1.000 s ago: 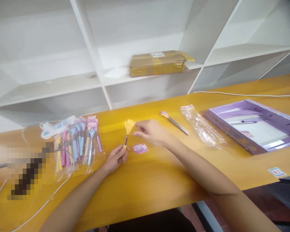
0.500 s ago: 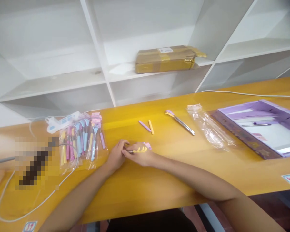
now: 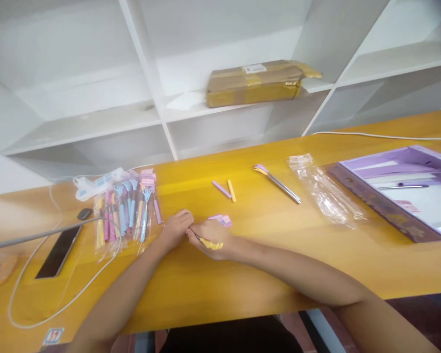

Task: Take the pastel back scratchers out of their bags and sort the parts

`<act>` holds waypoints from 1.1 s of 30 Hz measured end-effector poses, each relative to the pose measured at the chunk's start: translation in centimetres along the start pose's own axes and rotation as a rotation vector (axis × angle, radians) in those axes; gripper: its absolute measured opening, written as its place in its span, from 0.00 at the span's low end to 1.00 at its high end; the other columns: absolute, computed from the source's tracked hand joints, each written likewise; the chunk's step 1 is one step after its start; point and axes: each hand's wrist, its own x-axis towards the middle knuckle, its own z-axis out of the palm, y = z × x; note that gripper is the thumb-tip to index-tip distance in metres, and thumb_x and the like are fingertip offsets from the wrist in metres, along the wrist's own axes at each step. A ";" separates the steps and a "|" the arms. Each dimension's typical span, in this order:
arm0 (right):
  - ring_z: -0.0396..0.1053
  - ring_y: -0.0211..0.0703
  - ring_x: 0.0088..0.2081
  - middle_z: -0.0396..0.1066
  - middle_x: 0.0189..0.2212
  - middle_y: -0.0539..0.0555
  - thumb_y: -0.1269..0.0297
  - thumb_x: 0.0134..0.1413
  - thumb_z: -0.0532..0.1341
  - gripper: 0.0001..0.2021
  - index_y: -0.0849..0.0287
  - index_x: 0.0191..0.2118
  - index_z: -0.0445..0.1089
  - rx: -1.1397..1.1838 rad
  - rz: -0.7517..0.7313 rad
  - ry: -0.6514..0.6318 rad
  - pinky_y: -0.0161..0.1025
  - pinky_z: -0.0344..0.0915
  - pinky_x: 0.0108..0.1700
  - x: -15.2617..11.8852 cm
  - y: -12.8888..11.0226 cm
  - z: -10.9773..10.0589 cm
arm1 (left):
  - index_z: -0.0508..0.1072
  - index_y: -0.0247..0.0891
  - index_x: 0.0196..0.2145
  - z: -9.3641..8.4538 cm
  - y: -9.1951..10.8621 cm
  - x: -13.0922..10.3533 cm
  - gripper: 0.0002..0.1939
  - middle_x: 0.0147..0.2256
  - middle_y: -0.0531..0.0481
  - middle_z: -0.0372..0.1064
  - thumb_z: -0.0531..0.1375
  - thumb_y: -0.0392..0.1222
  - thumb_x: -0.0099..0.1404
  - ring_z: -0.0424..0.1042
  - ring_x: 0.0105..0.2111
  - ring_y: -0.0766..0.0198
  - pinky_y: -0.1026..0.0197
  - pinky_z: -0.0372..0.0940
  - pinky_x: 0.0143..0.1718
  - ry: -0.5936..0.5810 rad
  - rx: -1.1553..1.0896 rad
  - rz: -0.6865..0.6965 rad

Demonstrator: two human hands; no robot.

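Observation:
My right hand is closed round a back scratcher with a yellow claw-shaped head, which lies across the back of that hand. Against its fingertips, my left hand is curled shut on the hidden other end of the scratcher. Just behind my right hand lie small pink cards. Farther back are a purple handle sleeve and a yellow handle sleeve. To their right, back scratchers with metal rods lie side by side, their heads purple and yellow.
Bagged back scratchers in several colours lie on the left, near a power strip, a phone and a looping cable. See-through plastic bags and a purple box are on the right. A carton sits on the shelf.
The scratcher's yellow head has swung down toward me as my right hand turned. More of the pink cards shows behind that hand. The view has shifted slightly.

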 end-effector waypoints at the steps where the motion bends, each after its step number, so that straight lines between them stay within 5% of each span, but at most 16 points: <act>1: 0.62 0.37 0.23 0.73 0.26 0.53 0.56 0.79 0.47 0.24 0.60 0.37 0.74 -0.018 0.008 -0.013 0.40 0.43 0.31 0.0 -0.2 -0.1 | 0.62 0.40 0.31 -0.1 -0.2 0.0 0.16 0.30 0.49 0.64 0.50 0.35 0.80 0.63 0.34 0.58 0.57 0.57 0.33 -0.012 0.021 0.020; 8: 0.71 0.42 0.25 0.77 0.29 0.57 0.57 0.79 0.45 0.21 0.61 0.42 0.72 -0.153 -0.016 -0.002 0.42 0.46 0.30 -0.2 -0.8 0.2 | 0.59 0.41 0.29 -0.7 -0.5 -0.1 0.17 0.26 0.54 0.58 0.49 0.30 0.77 0.56 0.27 0.62 0.58 0.49 0.28 -0.055 0.130 0.070; 21: 0.68 0.41 0.23 0.75 0.24 0.57 0.60 0.75 0.51 0.16 0.63 0.39 0.71 -0.192 -0.033 0.003 0.41 0.42 0.29 -0.6 -1.4 0.2 | 0.60 0.42 0.28 -0.3 -0.8 -0.8 0.14 0.25 0.54 0.58 0.51 0.29 0.71 0.56 0.26 0.61 0.58 0.49 0.28 -0.071 0.044 -0.008; 28: 0.68 0.39 0.34 0.74 0.45 0.58 0.65 0.70 0.54 0.06 0.59 0.46 0.67 0.196 -0.040 0.244 0.36 0.54 0.33 -0.4 -0.5 0.8 | 0.61 0.41 0.30 1.4 -0.2 -0.7 0.08 0.27 0.54 0.64 0.55 0.32 0.66 0.64 0.26 0.64 0.61 0.59 0.27 -0.058 -0.085 -0.180; 33: 0.64 0.35 0.33 0.69 0.33 0.49 0.64 0.74 0.52 0.08 0.58 0.42 0.65 0.713 -0.386 0.054 0.34 0.61 0.38 -0.5 -0.3 2.9 | 0.66 0.40 0.39 1.3 1.2 -0.4 0.08 0.27 0.57 0.67 0.53 0.30 0.66 0.65 0.24 0.66 0.65 0.58 0.25 -0.109 -0.138 -0.276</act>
